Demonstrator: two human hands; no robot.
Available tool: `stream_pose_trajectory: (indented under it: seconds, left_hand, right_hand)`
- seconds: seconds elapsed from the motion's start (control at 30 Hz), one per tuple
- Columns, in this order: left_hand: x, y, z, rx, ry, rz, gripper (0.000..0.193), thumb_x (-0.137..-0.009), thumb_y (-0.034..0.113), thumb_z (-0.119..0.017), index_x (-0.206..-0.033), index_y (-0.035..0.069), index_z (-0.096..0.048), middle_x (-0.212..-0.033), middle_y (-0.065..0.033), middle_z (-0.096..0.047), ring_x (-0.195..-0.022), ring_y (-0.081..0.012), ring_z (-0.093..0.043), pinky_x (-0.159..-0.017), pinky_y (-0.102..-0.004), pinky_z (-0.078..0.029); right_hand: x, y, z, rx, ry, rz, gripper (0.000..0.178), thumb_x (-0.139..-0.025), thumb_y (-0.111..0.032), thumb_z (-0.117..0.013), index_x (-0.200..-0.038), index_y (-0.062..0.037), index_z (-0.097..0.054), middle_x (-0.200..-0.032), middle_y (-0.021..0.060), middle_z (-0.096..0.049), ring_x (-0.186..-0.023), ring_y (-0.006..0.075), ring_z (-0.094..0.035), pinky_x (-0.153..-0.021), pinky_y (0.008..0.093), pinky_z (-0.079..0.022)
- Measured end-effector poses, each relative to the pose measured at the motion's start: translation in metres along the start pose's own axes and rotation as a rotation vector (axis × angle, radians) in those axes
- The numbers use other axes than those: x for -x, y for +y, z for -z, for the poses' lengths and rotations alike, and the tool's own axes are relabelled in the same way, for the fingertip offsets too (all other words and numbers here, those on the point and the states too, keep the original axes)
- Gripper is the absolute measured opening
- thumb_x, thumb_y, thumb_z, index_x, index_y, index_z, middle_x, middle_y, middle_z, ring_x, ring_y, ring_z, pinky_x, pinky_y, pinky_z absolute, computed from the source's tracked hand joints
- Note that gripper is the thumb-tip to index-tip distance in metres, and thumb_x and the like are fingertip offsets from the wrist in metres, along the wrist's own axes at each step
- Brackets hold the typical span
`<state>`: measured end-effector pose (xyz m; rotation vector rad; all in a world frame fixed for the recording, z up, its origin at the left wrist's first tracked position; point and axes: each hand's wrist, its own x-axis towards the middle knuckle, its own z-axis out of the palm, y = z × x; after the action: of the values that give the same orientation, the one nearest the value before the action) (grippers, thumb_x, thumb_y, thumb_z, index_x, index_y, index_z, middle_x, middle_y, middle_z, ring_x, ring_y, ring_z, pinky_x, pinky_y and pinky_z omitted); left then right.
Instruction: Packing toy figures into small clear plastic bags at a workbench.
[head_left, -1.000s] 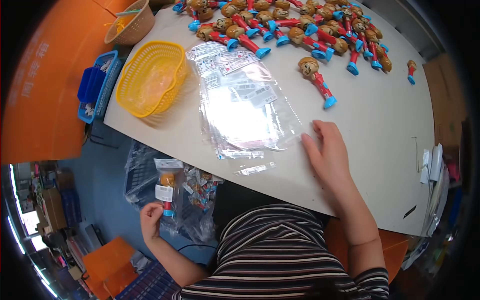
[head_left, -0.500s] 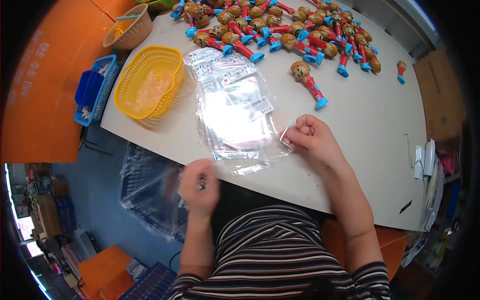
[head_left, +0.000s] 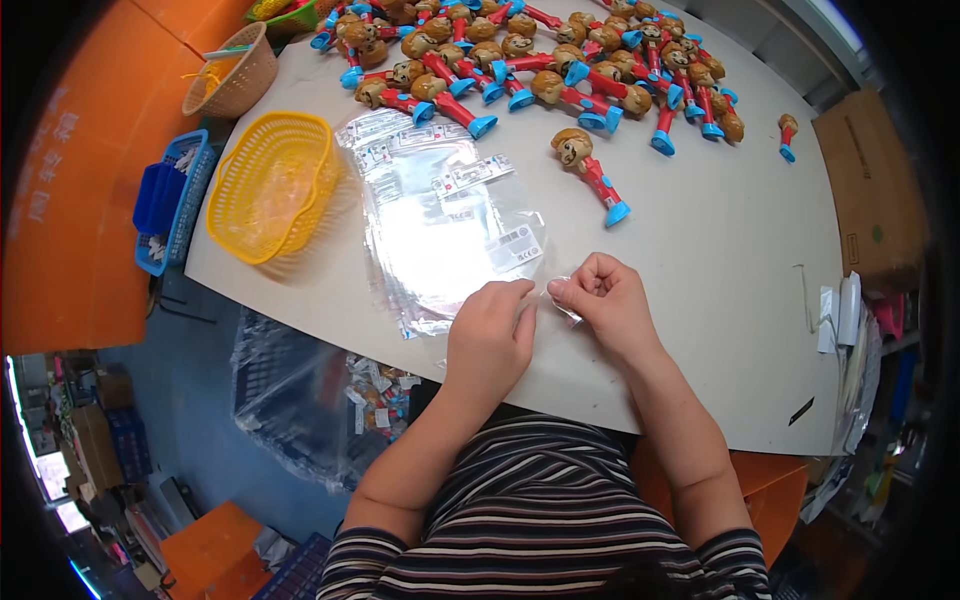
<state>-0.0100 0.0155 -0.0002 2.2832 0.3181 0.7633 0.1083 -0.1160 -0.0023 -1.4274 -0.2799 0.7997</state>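
My right hand (head_left: 612, 305) is closed in a pinch on the edge of a clear plastic bag (head_left: 565, 312) close to the table's near edge. Beside it, my left hand (head_left: 490, 335) reaches over the bags with its thumb apart from its bent fingers. I see nothing held in it, though its fingertips are close to the bag's edge. Under and beyond my hands lies a shiny stack of clear bags (head_left: 425, 235) with printed labels. One toy figure (head_left: 590, 178) with a brown head, red shaft and blue foot lies beyond my right hand.
Several similar toy figures (head_left: 520, 65) are heaped at the far side, and a smaller one (head_left: 788, 138) lies at right. A yellow basket (head_left: 222, 205), a blue basket (head_left: 202, 165) and a tan basket (head_left: 255, 70) stand at left. Below, a plastic-lined crate (head_left: 300, 400) holds packed items.
My left hand has moved up and right from the table's near edge to the bags beside my right hand. The right hand keeps its pinch. The whole view has shifted slightly.
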Motion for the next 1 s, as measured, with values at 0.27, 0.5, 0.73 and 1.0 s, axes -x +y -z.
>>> stream_pose_trajectory:
  seconds: [0.27, 0.5, 0.73, 1.0]
  left_hand:
    - [-0.006, 0.002, -0.018, -0.15, -0.03, -0.072, 0.017, -0.074, -0.005, -0.066, -0.089, 0.002, -0.064, -0.081, -0.0143, -0.06, -0.076, -0.0327, -0.061, -0.065, -0.0398, -0.049]
    - [-0.007, -0.012, -0.038, -0.121, -0.094, 0.043, 0.011, -0.079, 0.001, -0.067, -0.089, 0.003, -0.063, -0.08, -0.0132, -0.061, -0.072, -0.032, -0.061, -0.064, -0.0402, -0.05]
    - [-0.013, -0.016, -0.03, 0.045, -0.098, 0.176, 0.011, -0.086, 0.005, -0.067, -0.094, -0.001, -0.064, -0.079, -0.0118, -0.063, -0.063, -0.0228, -0.062, -0.059, -0.0321, -0.05]
    - [-0.021, -0.008, -0.023, 0.149, -0.074, 0.205, 0.01, -0.087, 0.003, -0.063, -0.096, 0.0, -0.062, -0.088, -0.0154, -0.063, -0.072, -0.0327, -0.063, -0.065, -0.0395, -0.051]
  right_hand:
    - [-0.058, -0.017, 0.05, 1.142, 0.593, 0.467, 0.027, -0.087, -0.023, -0.073, -0.1, -0.0014, -0.061, -0.109, 0.0198, -0.063, -0.096, 0.031, -0.062, -0.081, 0.0414, -0.05]
    - [-0.029, -0.042, 0.049, 1.015, 0.28, 0.106, 0.03, -0.093, -0.021, -0.068, -0.11, 0.0021, -0.061, -0.089, 0.0124, -0.064, -0.074, 0.0211, -0.061, -0.068, 0.0309, -0.05]
    - [0.058, -0.029, 0.048, 0.32, 0.072, 0.099, 0.023, -0.094, -0.014, -0.067, -0.112, -0.0004, -0.064, -0.081, 0.0016, -0.062, -0.066, 0.0061, -0.055, -0.057, 0.0223, -0.046]
    - [0.068, -0.009, 0.041, 0.846, 0.18, 0.494, 0.024, -0.087, -0.007, -0.072, -0.109, 0.0009, -0.066, -0.08, 0.0056, -0.064, -0.058, 0.0107, -0.054, -0.055, 0.0237, -0.046]
